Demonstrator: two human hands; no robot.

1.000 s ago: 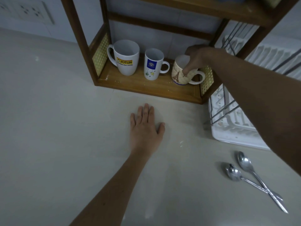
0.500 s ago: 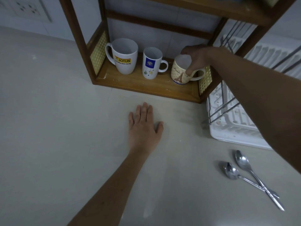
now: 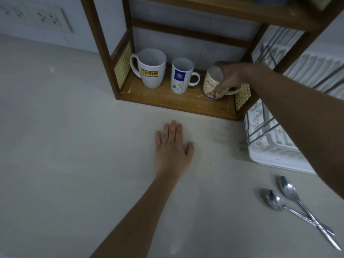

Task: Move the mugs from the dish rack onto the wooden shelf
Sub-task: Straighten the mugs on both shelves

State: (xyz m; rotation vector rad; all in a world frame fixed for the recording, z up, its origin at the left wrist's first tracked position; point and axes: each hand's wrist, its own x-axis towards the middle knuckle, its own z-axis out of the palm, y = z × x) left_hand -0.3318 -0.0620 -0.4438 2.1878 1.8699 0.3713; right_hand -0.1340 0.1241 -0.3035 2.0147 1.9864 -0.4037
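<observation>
Now your right hand (image 3: pixel 229 76) wraps its grip on the cream mug (image 3: pixel 212 84), at 3 o'clock on the wooden shelf (image 3: pixel 176 101); your left hand (image 3: pixel 172 151) lies flat, fingers apart, on the bench (image 3: pixel 65 146).

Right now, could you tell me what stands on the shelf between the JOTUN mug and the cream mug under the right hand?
In the head view, only the blue-label mug, upright, handle toward the cream mug.
</observation>
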